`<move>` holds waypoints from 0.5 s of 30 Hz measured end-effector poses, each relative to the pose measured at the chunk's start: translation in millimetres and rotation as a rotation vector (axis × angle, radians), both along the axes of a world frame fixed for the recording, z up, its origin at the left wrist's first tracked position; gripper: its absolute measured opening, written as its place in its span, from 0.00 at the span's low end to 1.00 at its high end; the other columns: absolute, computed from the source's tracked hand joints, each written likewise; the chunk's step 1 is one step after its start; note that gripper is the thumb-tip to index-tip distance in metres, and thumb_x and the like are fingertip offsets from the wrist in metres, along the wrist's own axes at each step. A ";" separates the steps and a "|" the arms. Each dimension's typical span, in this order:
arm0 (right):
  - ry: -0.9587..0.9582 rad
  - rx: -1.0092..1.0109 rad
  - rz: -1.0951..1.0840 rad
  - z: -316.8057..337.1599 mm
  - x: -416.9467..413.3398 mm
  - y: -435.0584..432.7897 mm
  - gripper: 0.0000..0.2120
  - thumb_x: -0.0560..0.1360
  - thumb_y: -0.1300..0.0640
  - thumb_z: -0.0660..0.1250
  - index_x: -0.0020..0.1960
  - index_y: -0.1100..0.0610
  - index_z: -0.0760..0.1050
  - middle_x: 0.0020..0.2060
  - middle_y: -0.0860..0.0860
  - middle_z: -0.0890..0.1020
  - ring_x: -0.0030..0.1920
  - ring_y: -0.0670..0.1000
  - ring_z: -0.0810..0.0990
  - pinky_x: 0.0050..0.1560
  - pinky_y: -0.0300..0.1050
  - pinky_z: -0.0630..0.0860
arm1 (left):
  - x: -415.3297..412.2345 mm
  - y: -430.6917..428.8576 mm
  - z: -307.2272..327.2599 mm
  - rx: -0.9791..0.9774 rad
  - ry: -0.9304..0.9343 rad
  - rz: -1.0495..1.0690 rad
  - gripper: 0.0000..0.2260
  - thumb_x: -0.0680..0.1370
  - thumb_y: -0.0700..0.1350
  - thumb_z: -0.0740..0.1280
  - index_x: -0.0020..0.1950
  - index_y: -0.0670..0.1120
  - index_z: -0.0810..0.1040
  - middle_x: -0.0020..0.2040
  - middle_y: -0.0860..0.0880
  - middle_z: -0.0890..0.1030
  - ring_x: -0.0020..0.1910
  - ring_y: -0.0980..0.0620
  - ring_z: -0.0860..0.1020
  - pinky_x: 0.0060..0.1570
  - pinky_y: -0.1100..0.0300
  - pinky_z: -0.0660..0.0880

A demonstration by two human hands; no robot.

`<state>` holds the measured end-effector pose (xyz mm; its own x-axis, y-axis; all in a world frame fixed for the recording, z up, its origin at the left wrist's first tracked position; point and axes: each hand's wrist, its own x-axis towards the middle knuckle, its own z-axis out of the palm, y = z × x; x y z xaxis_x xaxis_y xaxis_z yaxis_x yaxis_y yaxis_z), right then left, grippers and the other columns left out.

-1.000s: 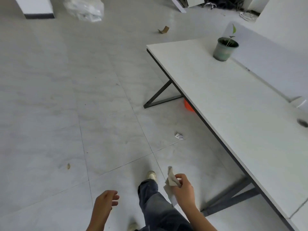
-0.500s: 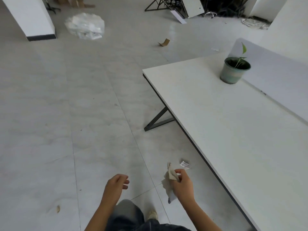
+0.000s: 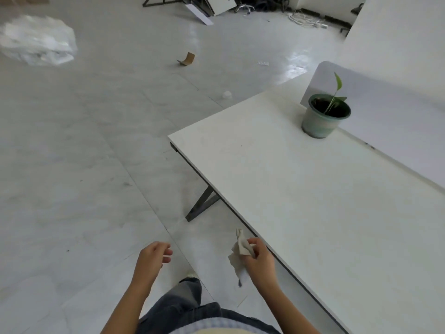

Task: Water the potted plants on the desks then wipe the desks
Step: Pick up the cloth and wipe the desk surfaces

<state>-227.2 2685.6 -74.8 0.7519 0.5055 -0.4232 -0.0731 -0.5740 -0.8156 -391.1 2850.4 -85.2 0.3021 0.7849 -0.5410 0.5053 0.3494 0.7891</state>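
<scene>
Right hand (image 3: 258,261) pinches cloth (image 3: 240,251) beside the worktop (image 3: 313,201) edge; left hand (image 3: 153,257) loosely curled, empty. 1 pot (image 3: 322,119) stands at the far end. Risk: a wide wipe could topple it.

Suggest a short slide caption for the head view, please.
Right hand carries a crumpled cloth beside the white desk bearing one potted plant; left hand empty.

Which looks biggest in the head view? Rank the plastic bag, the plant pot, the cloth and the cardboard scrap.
1. plastic bag, clearly largest, though cut off at the left edge.
2. plant pot.
3. cloth in the right hand; partly hidden, and nearer the camera, so its rank is unsure.
4. cardboard scrap, smallest, also farther away.
</scene>
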 end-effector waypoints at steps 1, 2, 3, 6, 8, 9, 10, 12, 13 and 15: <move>-0.003 0.014 -0.042 2.8 5.0 14.9 0.06 0.71 0.61 0.65 0.41 0.50 0.73 0.35 0.54 0.81 0.37 0.55 0.78 0.36 0.46 0.72 | 12.4 21.1 4.5 0.016 -0.014 -0.026 0.08 0.78 0.40 0.59 0.42 0.43 0.77 0.43 0.42 0.80 0.43 0.45 0.78 0.44 0.55 0.72; -0.006 0.028 -0.086 6.1 9.1 27.5 0.08 0.71 0.62 0.65 0.41 0.49 0.72 0.33 0.54 0.79 0.34 0.54 0.75 0.34 0.44 0.69 | 24.8 38.7 7.4 0.027 -0.022 -0.056 0.09 0.78 0.40 0.59 0.42 0.43 0.77 0.43 0.43 0.80 0.43 0.45 0.78 0.43 0.55 0.72; -0.007 0.042 -0.134 9.1 13.2 37.4 0.10 0.71 0.62 0.65 0.40 0.48 0.71 0.31 0.53 0.77 0.32 0.51 0.73 0.33 0.42 0.67 | 37.2 52.8 8.5 0.028 -0.028 -0.092 0.09 0.78 0.40 0.59 0.42 0.43 0.77 0.43 0.43 0.80 0.43 0.45 0.78 0.42 0.56 0.72; -0.011 0.078 -0.295 14.5 27.7 51.6 0.11 0.70 0.64 0.67 0.39 0.48 0.71 0.29 0.49 0.76 0.29 0.47 0.71 0.30 0.36 0.67 | 72.5 75.9 2.5 -0.041 -0.010 -0.213 0.09 0.78 0.40 0.59 0.42 0.43 0.77 0.44 0.42 0.80 0.42 0.46 0.78 0.41 0.58 0.71; -0.023 0.080 -0.416 14.3 39.4 53.3 0.12 0.70 0.67 0.66 0.40 0.49 0.71 0.31 0.51 0.77 0.31 0.49 0.72 0.32 0.39 0.68 | 91.2 81.8 -1.9 -0.093 0.006 -0.308 0.10 0.79 0.40 0.59 0.41 0.43 0.77 0.43 0.42 0.80 0.41 0.46 0.78 0.40 0.58 0.70; -0.030 0.085 -0.488 14.2 47.9 54.0 0.13 0.70 0.68 0.65 0.40 0.50 0.71 0.32 0.51 0.76 0.32 0.50 0.72 0.32 0.40 0.67 | 101.4 86.6 -2.5 -0.102 0.003 -0.342 0.10 0.79 0.40 0.59 0.41 0.43 0.77 0.43 0.42 0.80 0.41 0.46 0.78 0.40 0.58 0.70; -0.035 0.087 -0.559 13.2 57.7 54.9 0.12 0.69 0.68 0.66 0.40 0.51 0.71 0.32 0.51 0.76 0.32 0.50 0.72 0.32 0.41 0.67 | 113.0 92.7 -1.7 -0.096 -0.006 -0.356 0.10 0.78 0.41 0.60 0.40 0.43 0.77 0.42 0.42 0.81 0.41 0.46 0.78 0.41 0.57 0.70; -0.046 0.089 -0.673 12.3 81.4 57.2 0.09 0.69 0.65 0.68 0.41 0.51 0.71 0.33 0.52 0.76 0.34 0.52 0.73 0.34 0.43 0.69 | 141.5 107.9 2.2 -0.048 -0.041 -0.353 0.10 0.78 0.40 0.60 0.40 0.44 0.78 0.41 0.43 0.81 0.41 0.46 0.78 0.42 0.57 0.70; -0.054 0.094 -0.717 11.9 96.2 57.4 0.08 0.70 0.63 0.68 0.41 0.52 0.71 0.34 0.53 0.77 0.34 0.52 0.74 0.34 0.44 0.69 | 158.5 115.9 4.8 -0.012 -0.068 -0.362 0.10 0.79 0.40 0.60 0.40 0.44 0.78 0.41 0.44 0.80 0.42 0.46 0.78 0.42 0.58 0.71; -0.091 0.094 -0.785 11.7 130.4 55.1 0.05 0.71 0.60 0.67 0.44 0.54 0.71 0.34 0.55 0.77 0.34 0.53 0.75 0.34 0.44 0.70 | 194.9 128.8 11.4 0.052 -0.111 -0.414 0.10 0.79 0.41 0.59 0.41 0.46 0.78 0.41 0.46 0.80 0.44 0.46 0.78 0.42 0.60 0.71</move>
